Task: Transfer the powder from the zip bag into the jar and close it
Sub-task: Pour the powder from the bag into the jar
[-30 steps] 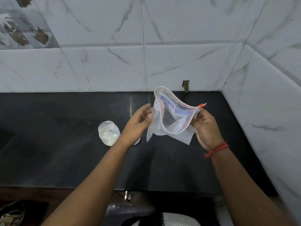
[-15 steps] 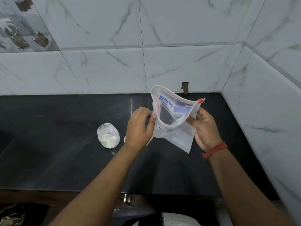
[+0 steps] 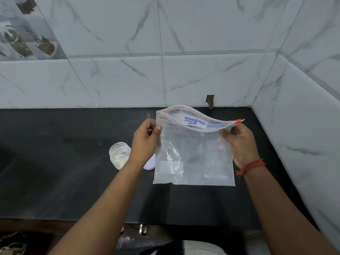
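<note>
Zip bag (image 3: 193,155) hangs flat over the dark desk (image 3: 55,172), mouth gaping, looks empty. Left hand (image 3: 145,142) pinches its top corner at 9 o'clock, right hand (image 3: 239,142) the corner w/ orange slider at 3. Jar (image 3: 119,155), lidless, at 9 o'clock of left hand, w/ white powder at bottom. White lid (image 3: 150,163) betw. jar & bag.

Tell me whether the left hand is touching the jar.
Apart. In the head view the left hand pinches the zip bag by its left edge, raised over the counter, while the jar stands open beside the wrist.
</note>
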